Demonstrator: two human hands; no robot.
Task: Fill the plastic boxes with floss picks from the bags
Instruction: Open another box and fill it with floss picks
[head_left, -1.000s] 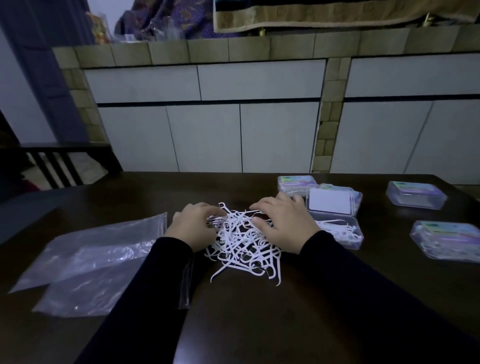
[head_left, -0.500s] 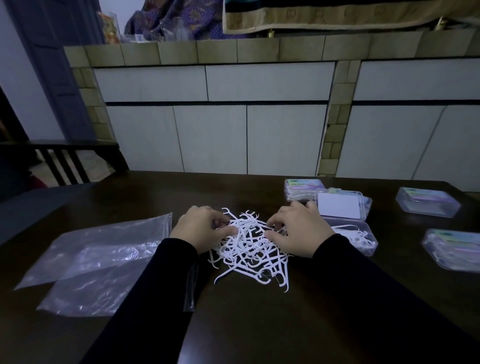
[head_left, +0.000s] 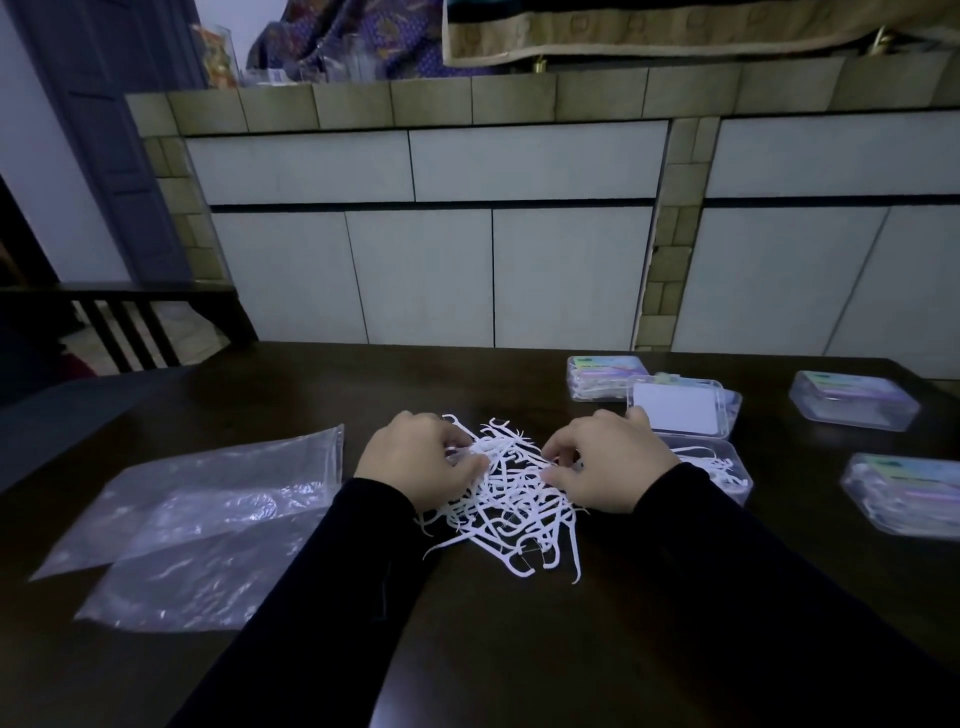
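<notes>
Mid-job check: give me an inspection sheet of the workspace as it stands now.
Surface: dark wooden table, glossy.
Job's things: loose pile of white floss picks at centre; open plastic box to its right, partly filled, lid raised; three closed boxes; two flat clear bags, apparently empty, on the left.
Clutter: nothing seen.
Grippers: left hand and right hand pinch picks in the pile.
Cables: nothing seen.
Surroundings: tiled counter with white cabinet doors; chair back.
</notes>
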